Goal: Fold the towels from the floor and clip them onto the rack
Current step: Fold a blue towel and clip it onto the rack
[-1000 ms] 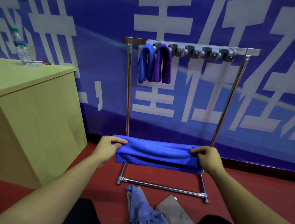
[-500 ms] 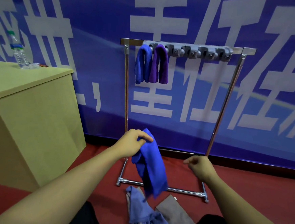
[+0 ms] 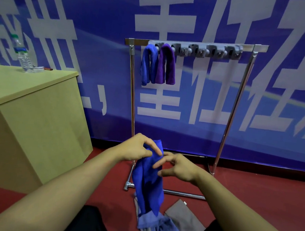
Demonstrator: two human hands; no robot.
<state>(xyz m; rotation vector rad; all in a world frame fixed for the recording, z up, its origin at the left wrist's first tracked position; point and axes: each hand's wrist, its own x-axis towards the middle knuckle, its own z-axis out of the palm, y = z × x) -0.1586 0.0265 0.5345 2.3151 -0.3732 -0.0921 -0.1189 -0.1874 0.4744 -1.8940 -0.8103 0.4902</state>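
Rack (image 3: 226, 121) against the wall, cabinet (image 3: 31, 116) to its left, loose towels (image 3: 159, 227) on floor before it

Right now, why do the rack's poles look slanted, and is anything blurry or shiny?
Head view: the wide lens bends the chrome metal rack, so its poles lean. Its tubes glint with highlights. The clear plastic water bottle near the left edge looks soft; the bright blue folded towel, held by the left hand, is fairly sharp.

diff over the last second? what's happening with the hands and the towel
The right hand let go of the blue towel, then came back toward it with fingers spread. The towel dropped from a stretched horizontal fold to hanging from the left hand, which keeps its grip. Towels on the rack and floor pile unchanged.
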